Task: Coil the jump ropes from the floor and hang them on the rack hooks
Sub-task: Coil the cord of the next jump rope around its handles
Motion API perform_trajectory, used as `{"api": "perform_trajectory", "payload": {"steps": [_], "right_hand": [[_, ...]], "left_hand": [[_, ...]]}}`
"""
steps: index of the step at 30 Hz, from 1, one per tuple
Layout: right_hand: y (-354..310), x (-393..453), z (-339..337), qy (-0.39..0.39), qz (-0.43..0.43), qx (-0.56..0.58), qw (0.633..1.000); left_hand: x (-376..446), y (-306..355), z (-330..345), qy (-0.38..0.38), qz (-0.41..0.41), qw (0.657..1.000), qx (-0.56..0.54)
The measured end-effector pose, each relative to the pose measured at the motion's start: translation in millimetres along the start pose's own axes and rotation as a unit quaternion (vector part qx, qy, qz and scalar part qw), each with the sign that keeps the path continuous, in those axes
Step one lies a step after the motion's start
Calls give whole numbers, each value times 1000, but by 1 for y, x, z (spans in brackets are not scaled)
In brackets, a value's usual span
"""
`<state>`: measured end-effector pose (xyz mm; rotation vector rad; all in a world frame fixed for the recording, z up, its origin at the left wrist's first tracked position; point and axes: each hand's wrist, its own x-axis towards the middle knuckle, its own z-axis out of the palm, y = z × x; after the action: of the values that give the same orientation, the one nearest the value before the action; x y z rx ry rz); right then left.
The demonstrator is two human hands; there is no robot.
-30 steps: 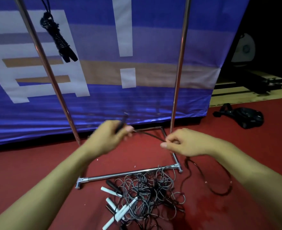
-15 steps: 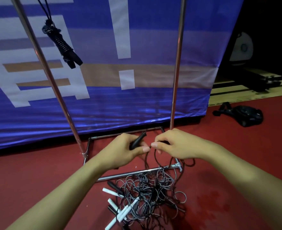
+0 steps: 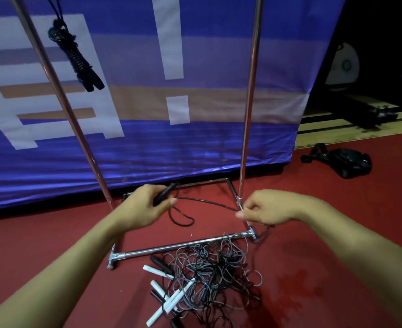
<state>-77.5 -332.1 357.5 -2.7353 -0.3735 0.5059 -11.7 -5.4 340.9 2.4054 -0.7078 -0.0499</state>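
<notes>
**Black rope stretched between two hands over the pile**

Red floor (image 3: 53,233) spreads under everything, with a big blue banner (image 3: 195,150) hanging well beyond the fingers. Before the banner stands a chrome rack (image 3: 185,245), its two uprights rising on either side of the hands and its base bar lying just below them. High above the left fingers, a coiled black rope (image 3: 76,55) hangs beside the left upright. Below both hands, against the base bar, lies a tangled pile of jump ropes (image 3: 209,275) with white and black handles. Far off to the right of the right fingers sits a black bag (image 3: 346,162).

The left hand (image 3: 145,204) curls round a black handle (image 3: 164,194). From it the black rope (image 3: 209,202) runs across to the right hand (image 3: 264,208), whose thumb and fingertips pinch it; a small loop dangles under the left fingers.
</notes>
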Motion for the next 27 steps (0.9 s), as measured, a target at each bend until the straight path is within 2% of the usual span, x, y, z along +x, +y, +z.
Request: {"api": "perform_trajectory", "payload": {"steps": [2,5,7,10,12,16,18,20,22,24,26,27], "right_hand": [[16,-1,-2,-17,23,-9,1000],[7,0,-6,10,-27,-6,1000],[-10,5,-5,41,-61,-6,997],[-30,16,-1,127,-106,10,986],[-39,23,1,160,-125,46,978],[-42,29,7,179,-131,93,971],[-46,27,6,168,-132,104,972],[-44,23,3,119,-103,128,979],[-28,18,-1,25,-38,116,992],[-5,12,-3,-47,18,75,996],[13,10,-1,-36,25,59,997],[15,10,-1,-19,10,60,998]], "left_hand": [[-5,-23,-5,17,-44,999,10],[-5,-18,-2,-12,-60,998,-14],[-1,4,3,-20,-42,998,-51],[2,35,16,-35,-44,983,-175],[2,53,27,-59,10,977,-206],[6,59,39,-48,86,982,-164],[9,55,38,-29,101,984,-145],[14,39,31,1,86,990,-114],[18,12,14,64,30,994,-78],[15,-21,-6,139,-57,985,-83],[3,-42,-16,142,-122,975,-118],[-3,-46,-16,107,-132,977,-128]]}}
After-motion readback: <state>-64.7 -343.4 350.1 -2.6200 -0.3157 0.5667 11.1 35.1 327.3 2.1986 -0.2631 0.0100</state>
